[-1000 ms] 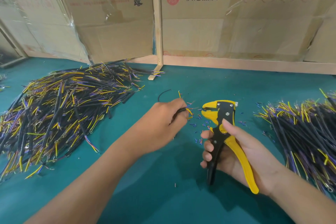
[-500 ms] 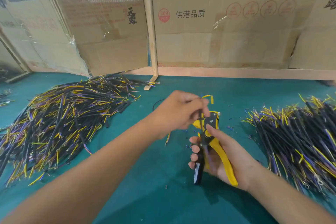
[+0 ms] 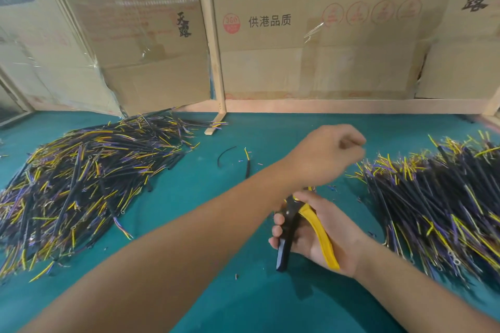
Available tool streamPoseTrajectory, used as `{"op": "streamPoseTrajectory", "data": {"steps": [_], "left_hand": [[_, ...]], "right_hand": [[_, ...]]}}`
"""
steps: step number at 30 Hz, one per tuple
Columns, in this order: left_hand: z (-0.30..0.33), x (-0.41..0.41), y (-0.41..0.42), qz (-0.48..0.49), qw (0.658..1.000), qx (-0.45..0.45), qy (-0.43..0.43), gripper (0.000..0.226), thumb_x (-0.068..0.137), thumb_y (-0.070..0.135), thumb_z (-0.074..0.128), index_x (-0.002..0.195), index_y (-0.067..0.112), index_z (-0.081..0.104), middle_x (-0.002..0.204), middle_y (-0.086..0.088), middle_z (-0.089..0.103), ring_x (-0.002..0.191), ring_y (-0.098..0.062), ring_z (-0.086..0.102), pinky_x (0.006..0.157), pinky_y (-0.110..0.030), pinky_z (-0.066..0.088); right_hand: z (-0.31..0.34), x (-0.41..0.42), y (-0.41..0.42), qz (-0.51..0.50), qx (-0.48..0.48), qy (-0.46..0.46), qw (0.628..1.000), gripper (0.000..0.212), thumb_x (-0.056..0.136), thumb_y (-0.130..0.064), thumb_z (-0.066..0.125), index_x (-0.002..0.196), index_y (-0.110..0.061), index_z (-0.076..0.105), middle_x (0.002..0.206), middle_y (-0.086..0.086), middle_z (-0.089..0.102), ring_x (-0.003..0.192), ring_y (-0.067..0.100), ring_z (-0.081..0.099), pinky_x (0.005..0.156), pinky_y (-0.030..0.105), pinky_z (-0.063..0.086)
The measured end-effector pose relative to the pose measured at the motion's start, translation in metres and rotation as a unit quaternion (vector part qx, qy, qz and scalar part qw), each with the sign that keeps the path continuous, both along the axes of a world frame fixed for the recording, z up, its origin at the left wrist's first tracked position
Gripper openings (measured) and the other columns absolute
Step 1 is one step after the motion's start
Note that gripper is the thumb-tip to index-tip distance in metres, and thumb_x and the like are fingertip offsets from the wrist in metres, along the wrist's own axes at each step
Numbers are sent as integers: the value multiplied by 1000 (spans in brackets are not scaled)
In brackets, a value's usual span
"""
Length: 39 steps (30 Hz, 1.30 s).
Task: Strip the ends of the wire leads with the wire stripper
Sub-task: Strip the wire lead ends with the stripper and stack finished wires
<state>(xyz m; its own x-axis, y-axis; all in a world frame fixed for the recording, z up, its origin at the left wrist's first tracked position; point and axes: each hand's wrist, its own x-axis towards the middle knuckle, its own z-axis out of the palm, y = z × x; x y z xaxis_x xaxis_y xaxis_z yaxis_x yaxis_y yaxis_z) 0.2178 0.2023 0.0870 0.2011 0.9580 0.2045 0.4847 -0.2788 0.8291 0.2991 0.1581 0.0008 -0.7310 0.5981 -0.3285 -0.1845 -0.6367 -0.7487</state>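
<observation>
Hands work over a teal-green table covering (image 3: 189,197), seen from above and behind. The right hand (image 3: 328,235) is wrapped around the handles of a yellow-and-black wire stripper (image 3: 303,227), fingers curled over the black handle and the yellow one lying across the palm; the tool's head is hidden under the left wrist, so how its cutting end stands cannot be made out. The left hand (image 3: 328,154) reaches across above the stripper toward the right, loosely fisted with fingers curled in; motion blur smears the fingertips, and I cannot tell whether it grips a lead or nothing at all. At the right lies a heap of black-sheathed wire leads with yellow and purple ends (image 3: 433,203), its tips fanned toward the left hand and its far side cut off by the picture edge. At the left, well apart, spreads a larger tangled pile of the same black, yellow and purple leads (image 3: 81,184), also cut off at the edge. Between the piles, near the left forearm, lie a single short black lead with a yellow tip (image 3: 247,163) and a curved scrap of black sheath (image 3: 224,154). Tiny bits of insulation dot the covering. Behind stand printed cardboard boxes (image 3: 311,35) with a pale wooden post (image 3: 213,48) between them.
</observation>
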Motion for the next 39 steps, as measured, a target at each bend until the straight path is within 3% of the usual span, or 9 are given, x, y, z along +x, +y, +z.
{"op": "streamPoseTrajectory", "data": {"steps": [2,5,10,13,18,23,29,35,39], "left_hand": [[-4,-45,-11,33,997,60,35,14,95,8,62,107,9,68,95,1,68,84,-8,60,87,-26,50],[-14,-125,-17,148,972,49,173,13,94,5,58,103,6,67,95,0,67,91,-20,63,81,-23,45],[-21,-249,-42,292,808,-141,491,13,92,15,51,85,5,54,103,-18,68,96,-35,65,72,-35,49],[-17,-278,-60,255,748,-216,574,15,93,20,58,98,6,59,111,-14,67,99,-31,63,81,-35,52],[-6,-279,-75,191,729,-202,626,16,96,9,53,109,6,62,113,-9,66,106,-27,61,77,-29,44],[-5,-275,-97,107,615,-311,717,27,84,4,63,109,15,67,107,0,67,96,-22,62,82,-33,54],[-1,-282,-109,97,627,-269,724,30,89,-1,57,117,8,63,118,-8,64,107,-25,62,75,-25,44],[-15,-282,-114,74,601,-260,752,41,89,10,67,128,12,53,130,-7,46,120,-26,51,94,-30,45],[-4,-281,-111,71,628,-241,737,14,87,5,63,98,14,63,101,-1,61,90,-20,58,78,-28,49]], "right_hand": [[1,-3,1,1,-28,26,999,42,88,-40,68,104,-1,66,86,17,61,74,32,61,77,47,56],[0,-7,3,-10,-43,25,999,44,81,-37,70,101,2,65,78,15,56,66,31,57,72,46,57],[-3,-9,3,-11,-48,25,999,42,83,-36,68,100,2,67,79,16,55,66,31,57,71,47,57],[0,-8,2,-10,-44,24,999,43,85,-35,67,104,3,64,79,16,54,67,31,57,72,47,57],[5,-6,-2,-15,-37,20,999,43,87,-34,64,107,3,62,80,16,53,69,30,55,72,48,56],[7,-7,-2,-13,-32,20,999,43,86,-34,65,107,3,62,80,16,52,69,30,54,72,48,56],[6,-6,-3,-16,-33,19,999,43,86,-34,64,106,4,62,80,16,52,69,30,54,72,48,56],[6,-8,-2,-22,-34,21,999,43,84,-33,66,105,5,63,79,17,52,68,31,54,72,49,56],[4,-8,-1,-19,-34,22,999,45,81,-34,69,105,4,64,79,17,53,68,31,55,73,49,56]]}}
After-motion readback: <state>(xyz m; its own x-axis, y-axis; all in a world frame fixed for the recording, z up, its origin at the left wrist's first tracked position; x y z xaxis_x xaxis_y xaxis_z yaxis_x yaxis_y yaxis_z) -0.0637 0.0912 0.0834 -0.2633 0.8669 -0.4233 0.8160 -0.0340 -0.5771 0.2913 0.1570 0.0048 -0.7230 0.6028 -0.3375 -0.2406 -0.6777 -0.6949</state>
